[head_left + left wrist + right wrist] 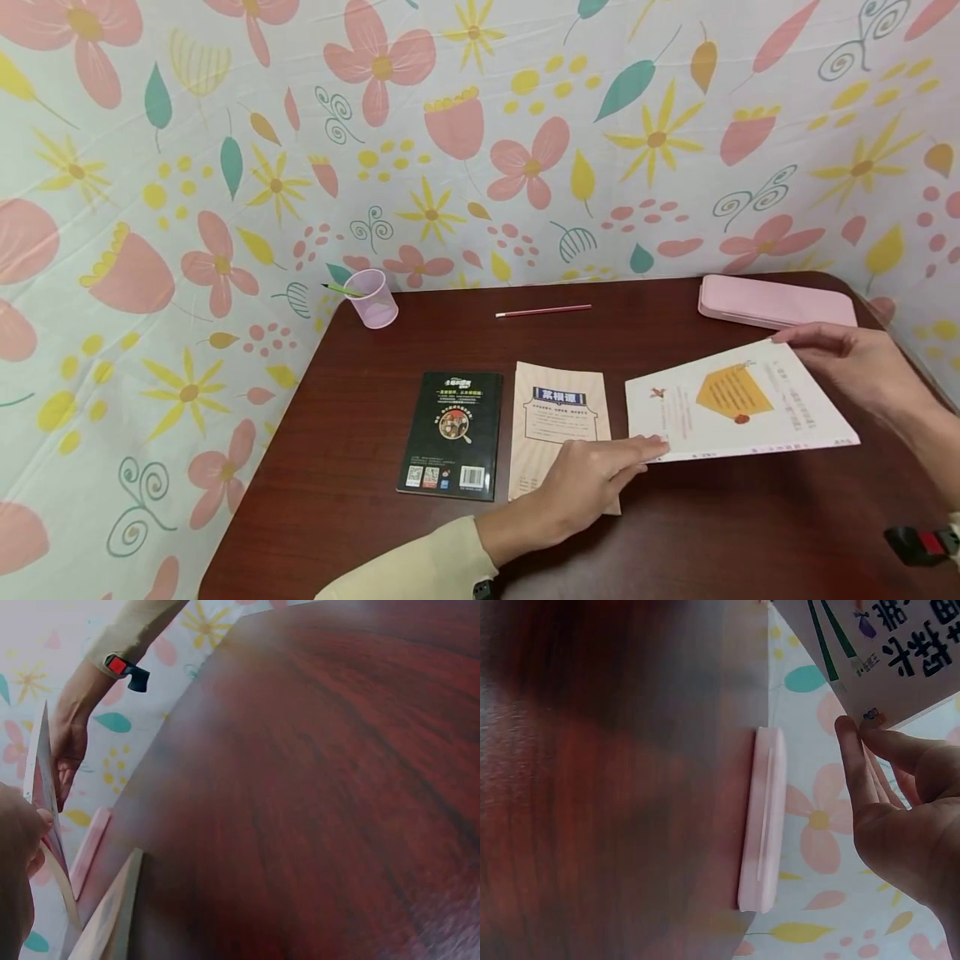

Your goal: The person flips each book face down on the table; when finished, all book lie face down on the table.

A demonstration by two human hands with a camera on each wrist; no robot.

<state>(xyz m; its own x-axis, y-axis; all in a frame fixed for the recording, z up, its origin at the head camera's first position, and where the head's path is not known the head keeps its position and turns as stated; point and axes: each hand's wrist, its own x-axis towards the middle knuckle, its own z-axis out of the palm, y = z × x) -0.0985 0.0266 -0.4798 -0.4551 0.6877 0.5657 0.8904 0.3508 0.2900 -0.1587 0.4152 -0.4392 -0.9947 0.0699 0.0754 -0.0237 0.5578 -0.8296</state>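
Note:
A white book [712,408] with an orange patch is tilted above the right part of the table, its spine edge toward the person. My left hand [588,483] pinches its near left corner, fingers on top and thumb beneath. At its far right corner, my right hand [840,358] pinches the edge; the right wrist view shows thumb and fingertips meeting at a corner of the cover [900,667], which carries large dark characters. Under the left hand lies a beige book [558,408], partly covered by that hand. Left of it is a black book [452,437], back cover up.
A pink pencil case [776,302] lies at the table's far right. A red pencil [543,311] lies near the back edge. The lilac mesh cup [375,304] at the back left holds a green pencil [341,289]. Flowered cloth [480,208] hangs behind the dark wooden table [322,433].

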